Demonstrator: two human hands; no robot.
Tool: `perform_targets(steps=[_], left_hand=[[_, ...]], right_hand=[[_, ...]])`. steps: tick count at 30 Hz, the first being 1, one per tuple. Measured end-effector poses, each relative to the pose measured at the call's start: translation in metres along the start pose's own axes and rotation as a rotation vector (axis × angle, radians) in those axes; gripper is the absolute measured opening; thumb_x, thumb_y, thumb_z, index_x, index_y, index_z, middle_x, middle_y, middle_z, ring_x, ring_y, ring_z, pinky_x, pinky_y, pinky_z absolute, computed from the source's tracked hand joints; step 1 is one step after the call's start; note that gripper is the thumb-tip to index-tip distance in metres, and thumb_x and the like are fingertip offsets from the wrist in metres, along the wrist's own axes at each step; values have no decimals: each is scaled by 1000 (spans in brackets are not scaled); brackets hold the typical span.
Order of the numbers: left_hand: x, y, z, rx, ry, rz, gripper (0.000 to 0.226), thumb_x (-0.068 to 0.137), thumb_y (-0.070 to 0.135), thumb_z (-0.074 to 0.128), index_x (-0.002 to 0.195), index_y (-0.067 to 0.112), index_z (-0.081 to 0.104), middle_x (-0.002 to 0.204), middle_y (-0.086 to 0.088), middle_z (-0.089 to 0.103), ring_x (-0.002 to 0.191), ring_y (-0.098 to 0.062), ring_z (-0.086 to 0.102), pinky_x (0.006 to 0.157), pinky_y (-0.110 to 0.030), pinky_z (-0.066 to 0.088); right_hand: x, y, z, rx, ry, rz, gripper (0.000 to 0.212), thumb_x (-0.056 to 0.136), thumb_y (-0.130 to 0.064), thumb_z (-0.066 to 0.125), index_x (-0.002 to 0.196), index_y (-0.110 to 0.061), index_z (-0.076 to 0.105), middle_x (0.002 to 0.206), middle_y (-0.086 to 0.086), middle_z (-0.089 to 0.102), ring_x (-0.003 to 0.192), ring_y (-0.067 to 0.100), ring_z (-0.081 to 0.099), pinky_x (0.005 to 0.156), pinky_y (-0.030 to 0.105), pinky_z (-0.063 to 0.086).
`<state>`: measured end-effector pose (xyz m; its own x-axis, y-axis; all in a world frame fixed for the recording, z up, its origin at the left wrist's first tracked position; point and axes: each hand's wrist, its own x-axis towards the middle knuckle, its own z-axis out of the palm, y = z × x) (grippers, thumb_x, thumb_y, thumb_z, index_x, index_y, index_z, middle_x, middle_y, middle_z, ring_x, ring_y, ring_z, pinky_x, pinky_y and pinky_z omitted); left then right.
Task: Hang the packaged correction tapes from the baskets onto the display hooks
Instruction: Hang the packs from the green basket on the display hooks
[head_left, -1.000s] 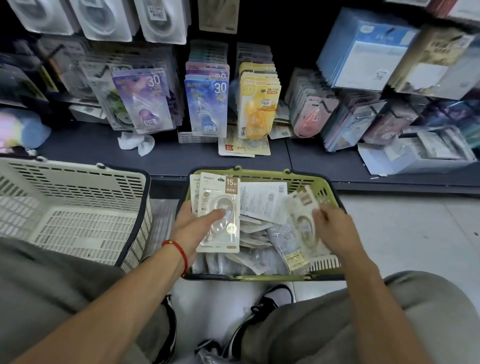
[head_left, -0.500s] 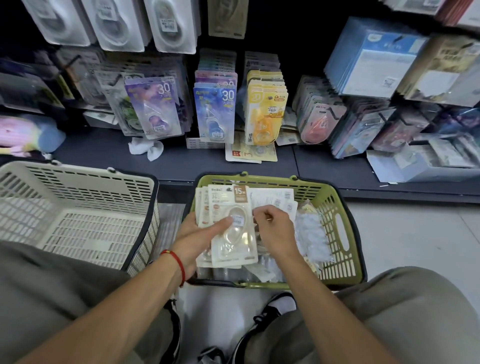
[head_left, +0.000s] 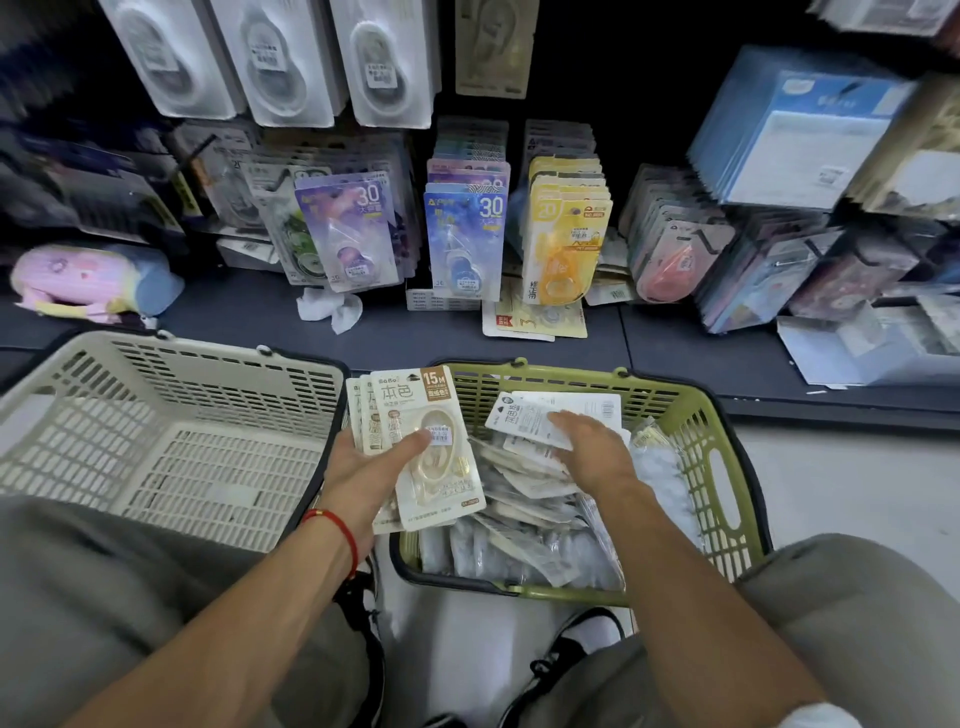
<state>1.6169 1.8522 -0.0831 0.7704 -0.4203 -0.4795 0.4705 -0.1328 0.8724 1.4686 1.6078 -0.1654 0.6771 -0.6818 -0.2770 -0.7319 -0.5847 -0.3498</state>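
Left hand (head_left: 363, 467) grips a fanned stack of correction tapes (head_left: 415, 447), thumb clamping the front, gathering a batch for hanging. Right hand (head_left: 592, 452), fingers apparently pinching another pack (head_left: 545, 415), over the green basket (head_left: 727, 467).

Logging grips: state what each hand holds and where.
Left hand grips a stack of beige carded correction tape packs at its lower left, thumb across the front. Right hand rests on a white pack; grip unclear.
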Motion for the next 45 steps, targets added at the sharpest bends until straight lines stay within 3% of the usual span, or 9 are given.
perform_targets(steps=[3, 6, 9, 13, 21, 25, 31, 40, 45], left_hand=[[3, 1, 0, 5, 6, 17, 50, 82, 14, 88, 126, 16, 64, 112, -1, 80, 95, -19, 79, 71, -35, 65], [4, 2, 5, 21, -3, 53, 46, 81, 14, 89, 121, 18, 64, 108, 0, 81, 88, -14, 80, 66, -32, 65], [4, 11, 17, 65, -31, 66, 53, 80, 20, 91, 123, 16, 61, 114, -3, 78, 100, -24, 77, 90, -49, 63], [2, 39, 38, 39, -116, 137, 53, 78, 23, 93, 122, 18, 63, 106, 2, 81, 94, -18, 79, 88, -45, 63], [5, 139, 66, -52, -258, 395, 43, 83, 22, 88, 121, 24, 66, 106, 6, 81, 99, -13, 78, 79, -29, 62], [19, 189, 72, -78, -252, 512, 43, 81, 22, 89, 115, 27, 64, 104, 8, 81, 94, -9, 78, 75, -26, 62], [44, 229, 76, -93, -217, 605, 76, 73, 34, 96, 137, 26, 56, 123, 8, 76, 115, -15, 72, 103, -43, 56], [65, 228, 57, -110, 45, 704, 65, 74, 31, 95, 125, 35, 55, 112, 17, 75, 101, -4, 74, 82, -37, 66], [67, 227, 57, -78, 61, 754, 65, 75, 25, 94, 126, 29, 55, 104, 26, 73, 92, 5, 73, 64, -10, 56]], right_hand=[[-9, 2, -10, 173, 108, 14, 36, 109, -32, 54, 142, -20, 62, 128, 7, 71, 118, 33, 64, 95, 41, 51], [-26, -4, -28, 538, 271, 65, 25, 108, -34, 55, 103, -17, 71, 83, -7, 70, 84, 27, 65, 64, 31, 46], [-44, -27, -61, 1073, 262, 90, 15, 103, -27, 64, 97, -20, 76, 92, -6, 78, 88, 20, 72, 74, 31, 55], [-64, -59, -101, 1363, 80, -52, 13, 101, -17, 66, 104, -17, 79, 102, 10, 80, 86, 23, 76, 66, 33, 60], [-54, -123, -172, 1193, 217, -237, 43, 78, -52, 80, 112, -27, 74, 114, 4, 79, 111, 32, 73, 104, 59, 53], [-31, -150, -211, 1171, 259, -301, 47, 79, -51, 80, 116, -24, 70, 110, 2, 80, 105, 27, 76, 101, 62, 55], [2, -194, -241, 1144, 388, -394, 36, 90, -42, 79, 117, -23, 67, 103, -2, 81, 93, 20, 79, 89, 55, 62], [44, -210, -247, 1157, 663, -351, 48, 77, -64, 75, 112, -34, 62, 103, -6, 79, 93, 14, 78, 86, 54, 63], [52, -208, -248, 1134, 697, -340, 47, 84, -63, 76, 117, -31, 65, 102, -6, 80, 93, 15, 78, 87, 55, 62]])
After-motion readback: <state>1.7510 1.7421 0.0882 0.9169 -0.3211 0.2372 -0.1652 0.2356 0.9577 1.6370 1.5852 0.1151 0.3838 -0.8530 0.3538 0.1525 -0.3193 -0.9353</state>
